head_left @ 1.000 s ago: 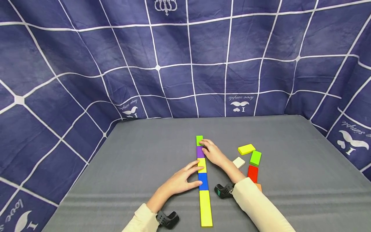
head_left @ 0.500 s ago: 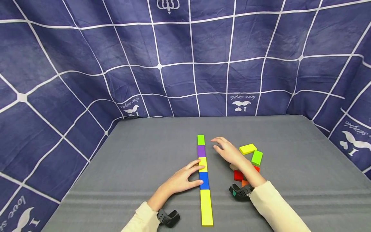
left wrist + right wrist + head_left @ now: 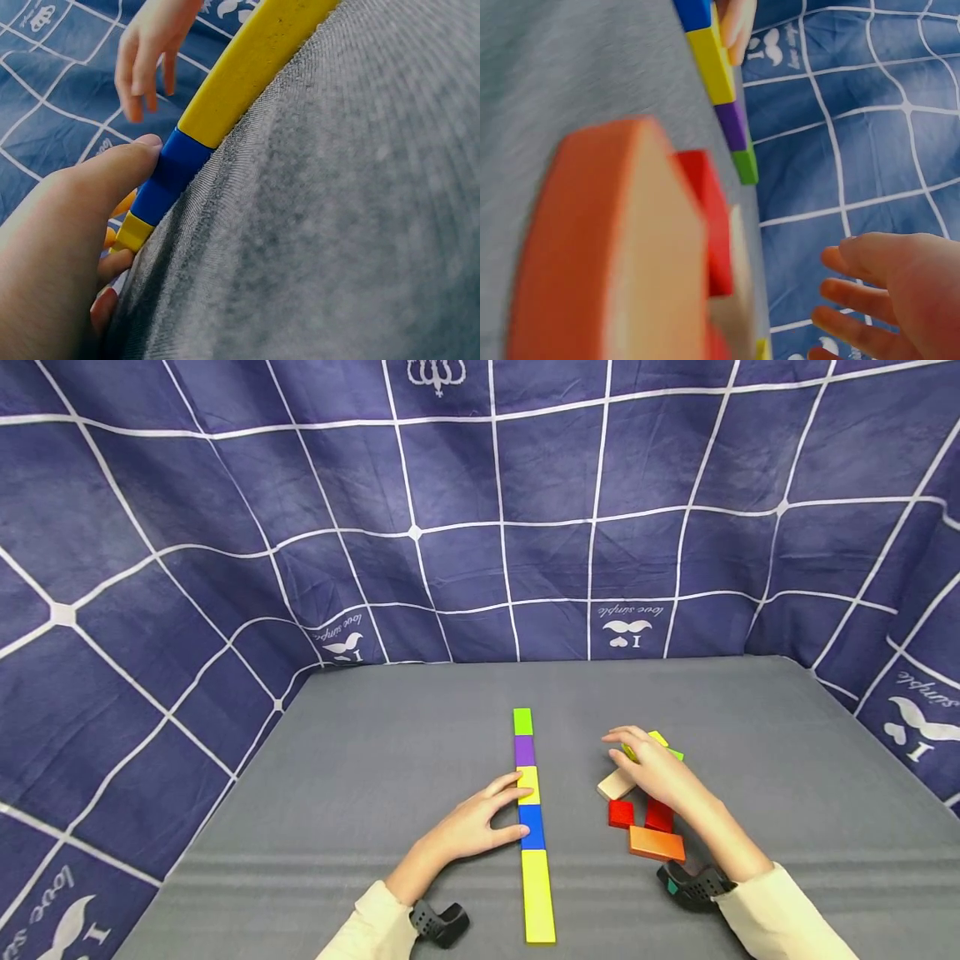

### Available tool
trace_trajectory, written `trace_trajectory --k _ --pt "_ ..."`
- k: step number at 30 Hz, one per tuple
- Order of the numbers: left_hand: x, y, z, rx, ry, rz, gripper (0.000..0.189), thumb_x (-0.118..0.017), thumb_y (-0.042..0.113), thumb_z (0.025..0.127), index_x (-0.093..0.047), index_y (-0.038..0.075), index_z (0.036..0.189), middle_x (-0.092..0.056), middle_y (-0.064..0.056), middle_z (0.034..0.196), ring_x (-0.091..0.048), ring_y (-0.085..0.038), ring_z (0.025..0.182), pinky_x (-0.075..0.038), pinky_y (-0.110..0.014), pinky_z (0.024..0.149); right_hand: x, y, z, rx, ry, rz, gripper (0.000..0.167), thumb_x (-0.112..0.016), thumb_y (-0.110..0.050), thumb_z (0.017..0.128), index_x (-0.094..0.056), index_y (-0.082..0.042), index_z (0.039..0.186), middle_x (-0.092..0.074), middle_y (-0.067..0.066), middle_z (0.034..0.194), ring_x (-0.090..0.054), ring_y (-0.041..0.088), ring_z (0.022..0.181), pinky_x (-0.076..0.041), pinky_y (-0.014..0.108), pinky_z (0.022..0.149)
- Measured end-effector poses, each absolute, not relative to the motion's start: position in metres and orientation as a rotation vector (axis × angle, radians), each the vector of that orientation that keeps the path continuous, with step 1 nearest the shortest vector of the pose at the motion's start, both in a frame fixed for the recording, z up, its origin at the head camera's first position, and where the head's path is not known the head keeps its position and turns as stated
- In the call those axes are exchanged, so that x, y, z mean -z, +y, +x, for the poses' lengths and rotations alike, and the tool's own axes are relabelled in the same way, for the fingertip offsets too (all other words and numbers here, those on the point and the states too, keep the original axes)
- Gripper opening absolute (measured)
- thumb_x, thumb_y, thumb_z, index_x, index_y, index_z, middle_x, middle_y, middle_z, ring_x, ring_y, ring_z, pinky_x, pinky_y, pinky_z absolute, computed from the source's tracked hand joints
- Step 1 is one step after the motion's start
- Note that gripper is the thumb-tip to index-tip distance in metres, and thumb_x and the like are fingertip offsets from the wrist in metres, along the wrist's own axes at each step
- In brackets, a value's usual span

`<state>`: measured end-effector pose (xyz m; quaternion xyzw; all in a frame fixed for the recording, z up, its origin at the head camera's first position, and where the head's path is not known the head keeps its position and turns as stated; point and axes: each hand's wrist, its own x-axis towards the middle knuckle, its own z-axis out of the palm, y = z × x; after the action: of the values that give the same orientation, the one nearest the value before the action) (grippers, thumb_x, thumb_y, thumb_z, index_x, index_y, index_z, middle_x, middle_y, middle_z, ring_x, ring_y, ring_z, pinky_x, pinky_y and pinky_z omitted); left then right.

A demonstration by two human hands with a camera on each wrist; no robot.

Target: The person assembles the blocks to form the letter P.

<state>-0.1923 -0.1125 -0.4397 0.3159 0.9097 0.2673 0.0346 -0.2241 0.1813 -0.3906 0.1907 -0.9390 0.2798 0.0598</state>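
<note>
Okay, blue cloth [image 3: 555, 568] with white grid lines is hanging behind and down both sides, and the gray table [image 3: 390, 718] is filling the space before me. My cream sleeves [image 3: 787, 918] are coming in from the near edge. The row of blocks [image 3: 535, 837] is lying on the table between my hands, running straight away from me, pieces sitting end to end. My left hand [image 3: 468, 827] is resting at its left side, fingers spread and loosely bent, gripping nothing: the thumb is touching the blue block [image 3: 532, 815], the fingertips are lying on the short yellow block [image 3: 532, 779]. My right hand [image 3: 652, 764] is hovering over the loose pieces, fingers relaxed and apart, holding nothing. Black wrist devices [image 3: 440, 925] are sitting on both wrists.

Blocks by size, roughly: the long yellow block [image 3: 538, 897] is making the row's near end. The orange block [image 3: 657, 843] is lying nearest me in the loose group, right of the row. The pale block [image 3: 617, 784] is lying slantwise, partly under my right hand's outline; the loose yellow block [image 3: 659, 737] and loose green block [image 3: 677, 754] are mostly hiding behind that hand. Two red blocks [image 3: 621, 814] are sitting between pale and orange. Past the short yellow, the purple block [image 3: 524, 751] is following, then the small green block [image 3: 522, 722] is closing the far end.
</note>
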Motion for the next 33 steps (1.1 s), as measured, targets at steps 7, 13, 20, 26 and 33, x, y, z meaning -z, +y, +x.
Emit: trace_trajectory --k 7,13,20,26,33 --pt "0.441 -0.112 -0.191 -0.811 2.794 0.984 0.052 -0.051 0.050 0.086 -0.045 0.029 0.133 -0.030 0.006 0.147 -0.041 -0.019 0.129 -0.040 -0.043 0.099 0.401 0.190 -0.213 -0.721 -2.871 0.532 0.020 -0.056 -0.015 0.088 -0.065 -0.008 0.105 -0.057 0.014 0.117 -0.053 0.032 0.109 -0.044 0.052 0.086" --pt "0.441 -0.111 -0.192 -0.821 2.789 0.980 0.052 -0.053 0.049 0.086 -0.045 0.028 0.133 -0.030 0.006 0.147 -0.041 -0.018 0.129 -0.040 -0.041 0.099 0.405 0.191 -0.210 -0.679 -2.943 0.502 0.018 -0.058 -0.018 0.087 -0.065 -0.012 0.102 -0.060 0.011 0.111 -0.057 0.028 0.102 -0.046 0.052 0.079" --pt "0.442 -0.112 -0.191 -0.827 2.816 1.009 0.053 -0.050 0.052 0.086 -0.046 0.027 0.132 -0.033 0.004 0.146 -0.043 -0.021 0.127 -0.041 -0.044 0.096 0.406 0.191 -0.211 -0.652 -2.961 0.541 0.017 -0.059 -0.019 0.087 -0.066 -0.012 0.101 -0.066 0.004 0.099 -0.059 0.017 0.085 -0.048 0.041 0.073" --pt "0.440 -0.112 -0.192 -0.827 2.815 1.008 0.052 -0.050 0.052 0.086 -0.046 0.027 0.132 -0.033 0.004 0.146 -0.043 -0.021 0.127 -0.041 -0.044 0.097 0.408 0.189 -0.207 -0.543 -2.897 0.592 0.016 -0.062 -0.020 0.085 -0.065 -0.014 0.099 -0.061 0.009 0.109 -0.060 0.027 0.097 -0.048 0.047 0.077" --pt "0.439 -0.111 -0.192 -0.824 2.792 0.942 0.052 -0.053 0.049 0.085 -0.045 0.029 0.132 -0.030 0.007 0.147 -0.040 -0.018 0.130 -0.039 -0.043 0.100 0.408 0.183 -0.196 -0.491 -2.808 0.600 0.012 -0.065 -0.016 0.081 -0.062 -0.014 0.093 -0.058 -0.001 0.092 -0.058 0.017 0.080 -0.048 0.039 0.071"
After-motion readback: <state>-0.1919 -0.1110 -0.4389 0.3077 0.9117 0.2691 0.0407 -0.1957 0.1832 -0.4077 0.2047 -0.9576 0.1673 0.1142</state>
